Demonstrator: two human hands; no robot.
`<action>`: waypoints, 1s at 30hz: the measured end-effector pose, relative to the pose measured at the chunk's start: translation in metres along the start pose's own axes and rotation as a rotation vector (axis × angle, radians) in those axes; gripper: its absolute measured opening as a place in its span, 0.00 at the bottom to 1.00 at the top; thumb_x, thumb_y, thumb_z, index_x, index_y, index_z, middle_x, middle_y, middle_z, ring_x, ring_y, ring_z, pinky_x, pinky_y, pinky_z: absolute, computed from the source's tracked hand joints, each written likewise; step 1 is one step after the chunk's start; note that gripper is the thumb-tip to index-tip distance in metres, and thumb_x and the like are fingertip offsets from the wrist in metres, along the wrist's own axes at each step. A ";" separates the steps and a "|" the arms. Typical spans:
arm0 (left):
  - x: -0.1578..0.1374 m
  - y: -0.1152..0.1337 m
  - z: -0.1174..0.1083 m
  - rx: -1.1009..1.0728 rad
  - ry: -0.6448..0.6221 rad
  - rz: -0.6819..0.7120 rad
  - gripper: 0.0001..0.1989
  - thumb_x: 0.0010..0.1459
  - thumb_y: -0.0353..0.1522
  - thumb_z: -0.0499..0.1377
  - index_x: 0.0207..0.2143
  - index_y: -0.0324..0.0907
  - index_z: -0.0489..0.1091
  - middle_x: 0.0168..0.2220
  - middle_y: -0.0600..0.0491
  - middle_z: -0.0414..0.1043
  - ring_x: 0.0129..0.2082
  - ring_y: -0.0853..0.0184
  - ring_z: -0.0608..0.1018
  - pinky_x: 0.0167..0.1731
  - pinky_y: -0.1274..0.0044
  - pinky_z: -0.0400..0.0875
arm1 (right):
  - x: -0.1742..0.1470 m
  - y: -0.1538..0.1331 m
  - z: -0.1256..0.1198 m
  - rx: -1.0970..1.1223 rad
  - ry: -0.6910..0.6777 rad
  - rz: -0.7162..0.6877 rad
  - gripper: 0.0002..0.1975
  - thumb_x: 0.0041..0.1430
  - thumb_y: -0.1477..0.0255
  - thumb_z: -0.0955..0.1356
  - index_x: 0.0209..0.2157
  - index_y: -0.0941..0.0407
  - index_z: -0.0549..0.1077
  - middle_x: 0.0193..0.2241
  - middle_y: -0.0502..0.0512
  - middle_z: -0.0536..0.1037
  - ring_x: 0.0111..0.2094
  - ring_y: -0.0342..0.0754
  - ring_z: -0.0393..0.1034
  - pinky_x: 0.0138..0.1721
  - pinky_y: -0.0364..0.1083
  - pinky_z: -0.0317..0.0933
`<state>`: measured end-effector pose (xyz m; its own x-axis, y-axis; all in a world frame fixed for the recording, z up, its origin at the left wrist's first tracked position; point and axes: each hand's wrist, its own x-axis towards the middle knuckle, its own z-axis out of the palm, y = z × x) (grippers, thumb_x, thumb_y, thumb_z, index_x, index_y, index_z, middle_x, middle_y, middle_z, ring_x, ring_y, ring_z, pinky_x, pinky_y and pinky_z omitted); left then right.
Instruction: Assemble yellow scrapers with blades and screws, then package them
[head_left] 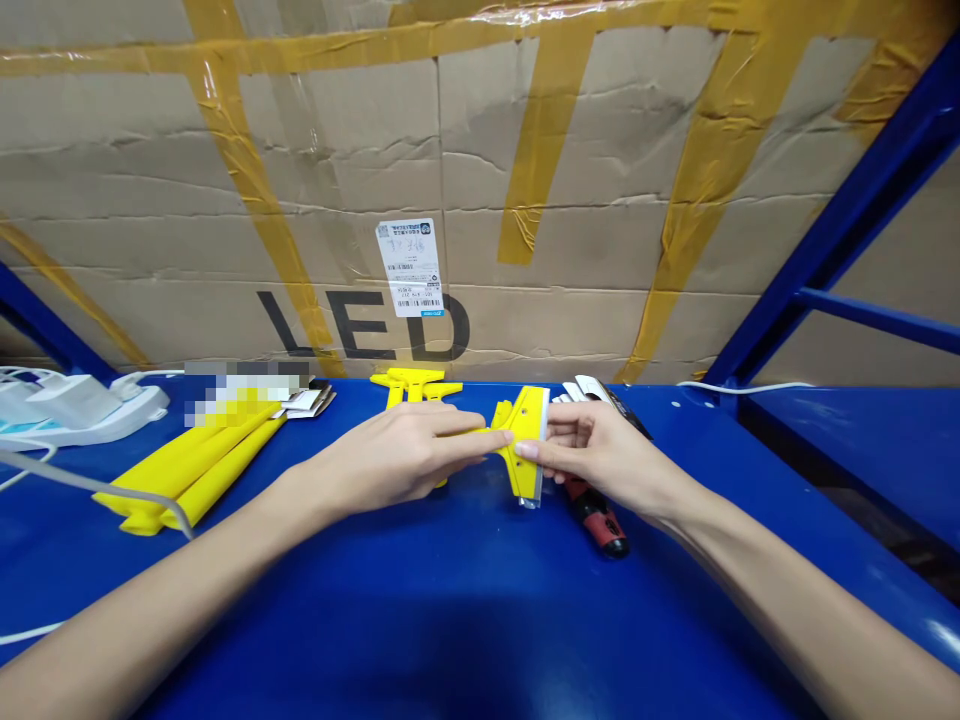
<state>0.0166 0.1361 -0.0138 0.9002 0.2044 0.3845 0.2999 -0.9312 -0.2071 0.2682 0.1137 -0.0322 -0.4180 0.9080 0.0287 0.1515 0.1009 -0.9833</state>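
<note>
Between my two hands is a yellow scraper with a wide flat head, held above the blue table. My left hand is closed round its handle, which the fingers mostly hide. The thumb and fingers of my right hand pinch the blade edge of the head, where a pale, clear strip shows. Behind my left hand lie more yellow scrapers, partly covered by it. Below my right hand a red and black tool handle rests on the table, its other end hidden.
Yellow long-handled pieces with white and black packaging lie at the left. A white power strip with cables sits farther left. Behind stands a large taped cardboard box. A blue metal frame slants up at the right.
</note>
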 end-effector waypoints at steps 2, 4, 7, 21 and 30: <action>0.000 0.000 0.000 0.015 -0.030 0.014 0.23 0.62 0.21 0.53 0.59 0.40 0.66 0.46 0.49 0.76 0.38 0.63 0.78 0.36 0.72 0.74 | -0.001 -0.001 -0.001 -0.006 -0.019 -0.002 0.12 0.52 0.66 0.77 0.34 0.59 0.79 0.27 0.50 0.76 0.25 0.39 0.64 0.27 0.40 0.60; -0.001 -0.001 0.000 0.034 -0.047 0.016 0.25 0.61 0.20 0.54 0.60 0.40 0.64 0.46 0.48 0.76 0.37 0.62 0.77 0.35 0.72 0.74 | -0.002 -0.002 -0.003 0.022 -0.049 -0.011 0.11 0.53 0.66 0.77 0.33 0.59 0.78 0.26 0.49 0.75 0.26 0.39 0.64 0.28 0.39 0.60; -0.002 -0.001 0.001 0.047 -0.044 0.030 0.25 0.61 0.20 0.53 0.61 0.39 0.64 0.45 0.47 0.76 0.38 0.61 0.77 0.36 0.71 0.74 | -0.003 -0.003 -0.005 0.049 -0.074 -0.012 0.11 0.56 0.66 0.75 0.30 0.59 0.76 0.24 0.48 0.73 0.26 0.39 0.64 0.29 0.39 0.61; -0.003 0.003 -0.006 0.121 -0.063 0.035 0.23 0.64 0.21 0.50 0.60 0.41 0.65 0.41 0.49 0.76 0.33 0.66 0.75 0.33 0.75 0.70 | -0.004 -0.003 0.000 -0.085 0.059 0.004 0.17 0.53 0.59 0.76 0.25 0.58 0.74 0.19 0.49 0.71 0.21 0.40 0.63 0.23 0.41 0.55; -0.003 0.004 -0.005 0.138 -0.076 0.037 0.22 0.64 0.22 0.51 0.59 0.41 0.67 0.41 0.49 0.76 0.33 0.67 0.74 0.34 0.74 0.70 | -0.004 -0.003 -0.004 -0.038 0.114 -0.048 0.13 0.49 0.64 0.78 0.27 0.57 0.76 0.25 0.51 0.76 0.27 0.42 0.69 0.30 0.42 0.62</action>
<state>0.0140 0.1299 -0.0113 0.9313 0.1978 0.3058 0.3018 -0.8891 -0.3441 0.2733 0.1120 -0.0290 -0.3217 0.9418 0.0979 0.1684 0.1586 -0.9729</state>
